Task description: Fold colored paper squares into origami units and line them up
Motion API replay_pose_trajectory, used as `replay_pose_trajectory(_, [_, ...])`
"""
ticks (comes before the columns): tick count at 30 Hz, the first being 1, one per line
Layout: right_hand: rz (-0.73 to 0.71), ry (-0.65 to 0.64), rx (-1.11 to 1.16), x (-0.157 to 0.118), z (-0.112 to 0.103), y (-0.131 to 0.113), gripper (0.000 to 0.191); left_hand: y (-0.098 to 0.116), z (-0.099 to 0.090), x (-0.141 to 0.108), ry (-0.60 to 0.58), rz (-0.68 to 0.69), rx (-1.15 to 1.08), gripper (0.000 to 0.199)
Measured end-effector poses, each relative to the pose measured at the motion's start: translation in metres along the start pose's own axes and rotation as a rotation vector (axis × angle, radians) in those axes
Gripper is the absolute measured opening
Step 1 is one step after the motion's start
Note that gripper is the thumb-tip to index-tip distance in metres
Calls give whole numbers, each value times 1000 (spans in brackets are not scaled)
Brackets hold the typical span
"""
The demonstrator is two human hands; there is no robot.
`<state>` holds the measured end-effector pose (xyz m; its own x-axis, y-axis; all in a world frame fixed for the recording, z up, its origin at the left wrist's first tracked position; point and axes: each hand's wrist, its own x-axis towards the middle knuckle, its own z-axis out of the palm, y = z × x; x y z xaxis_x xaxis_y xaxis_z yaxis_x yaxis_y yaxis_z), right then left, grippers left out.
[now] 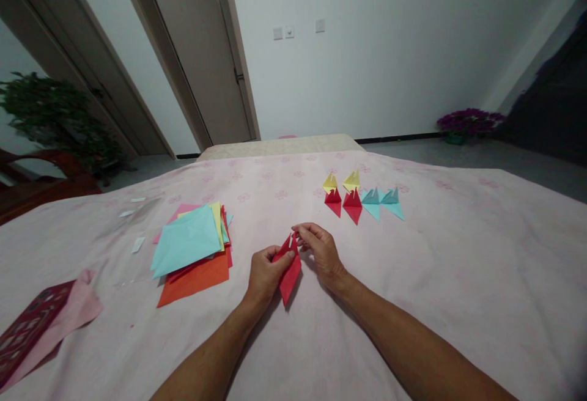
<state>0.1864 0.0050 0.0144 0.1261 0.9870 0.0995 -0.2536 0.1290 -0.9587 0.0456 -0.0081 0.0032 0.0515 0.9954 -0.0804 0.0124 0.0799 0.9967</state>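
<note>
Between my hands, over the middle of the table, is a red folded paper crane (290, 277) with a long pointed lower end and narrow points at the top. My left hand (267, 271) is closed on its body, the thumb lying across the front. With thumb and forefinger my right hand (320, 250) pinches one narrow tip at the top. Beyond my right hand stand several finished paper cranes: two red cranes (352, 205), two yellow cranes (352, 181) and two light blue cranes (391, 202). The fingers behind the paper are partly hidden.
Left of my hands lies a stack of coloured paper sheets (188, 242), light blue on top, orange beneath. Small white slips (137, 245) and clear film lie farther left. A dark red patterned item (32, 321) with pink cloth sits at the left edge. A pink floral tablecloth (435, 303) covers the table.
</note>
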Motion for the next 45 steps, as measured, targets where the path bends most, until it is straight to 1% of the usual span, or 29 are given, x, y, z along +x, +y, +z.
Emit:
replay_pose_trajectory(3, [-36,-121,-72,-2,-1,0,26,0,-1,1,42,40,21,37])
replay_pose_trajectory(6, [-44,-166,-157,-3,2,1,23,1,-1,2,88,89,80,29])
replay_pose_trajectory(10, [-25,-149,-162,-3,4,3,20,2,-1,0,152,198,224,19])
replay_pose_trajectory(12, [-27,-124,-129,-2,5,4,19,4,-1,-2,157,262,279,18])
replay_pose_trajectory(14, [-24,-102,-89,-1,5,3,18,7,-1,-5,147,297,292,19])
replay_pose_trajectory(17, [-13,-80,-42,0,5,3,19,9,-1,-7,121,282,209,27])
replay_pose_trajectory(21, [3,-69,-7,2,5,2,22,5,-1,-7,56,241,57,48])
replay_pose_trajectory(23, [9,-63,6,2,5,1,23,2,-1,-6,48,221,37,51])
replay_pose_trajectory(27, [7,-33,7,2,5,1,23,4,0,-6,57,213,56,48])
replay_pose_trajectory(31, [5,-27,26,1,7,3,21,8,2,-6,31,183,84,40])
replay_pose_trajectory(34, [21,-29,37,0,8,4,20,8,2,-6,22,154,93,34])
replay_pose_trajectory(37, [31,-39,41,0,7,4,21,4,1,-5,43,150,110,31])
replay_pose_trajectory(39, [33,-75,30,0,5,5,23,2,0,-4,64,169,126,29])
replay_pose_trajectory(42, [45,-144,-31,1,3,4,21,1,-2,-3,88,224,163,27])
replay_pose_trajectory(45, [45,-153,-83,2,1,4,22,2,-2,-2,92,261,172,25])
